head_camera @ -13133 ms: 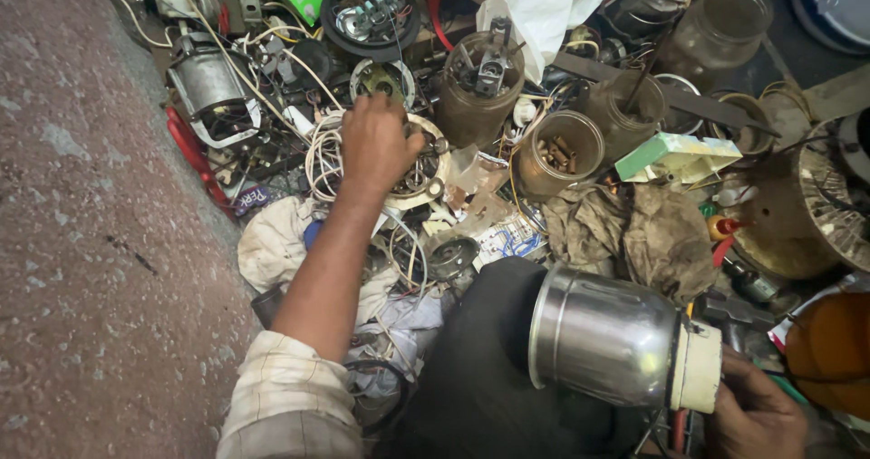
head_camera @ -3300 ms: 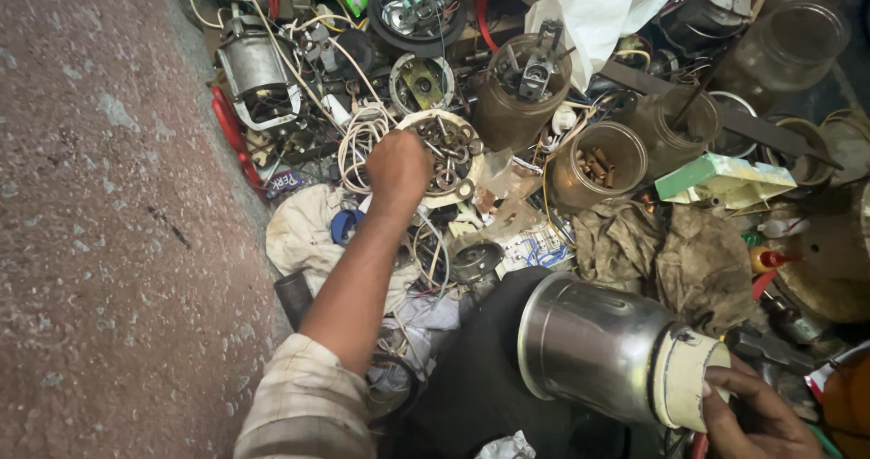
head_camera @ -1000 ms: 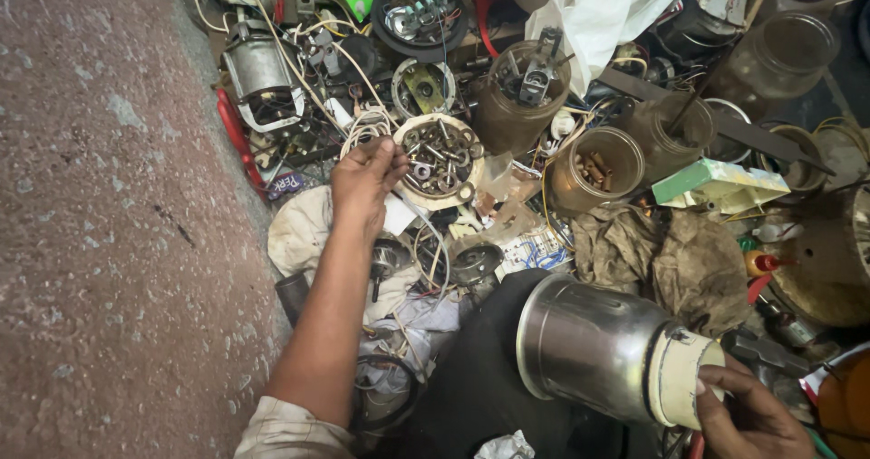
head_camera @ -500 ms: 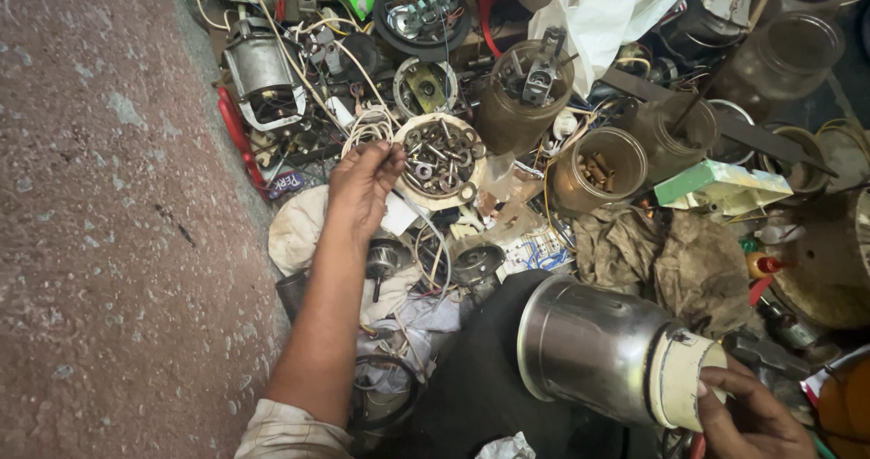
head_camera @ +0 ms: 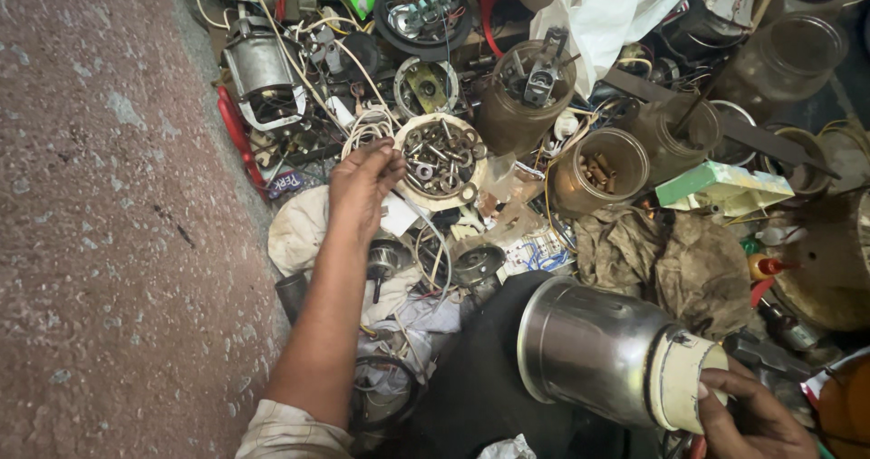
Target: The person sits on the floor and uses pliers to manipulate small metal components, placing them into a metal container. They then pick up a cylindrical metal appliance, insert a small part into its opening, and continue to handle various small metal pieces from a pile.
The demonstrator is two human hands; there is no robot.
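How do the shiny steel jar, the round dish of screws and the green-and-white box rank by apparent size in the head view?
1. Shiny steel jar, though it is nearest the camera.
2. Green-and-white box and round dish of screws look alike; unranked.

A speckled reddish-grey stone floor [head_camera: 100,241] fills the left side, worn and marked. To the right it is buried under heaped clutter [head_camera: 580,133]. The light is dim and even.

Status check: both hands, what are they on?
Left hand at round dish of screws, fingertips pinched. Right hand grips steel jar by its cream base. Parts cluttered all round.
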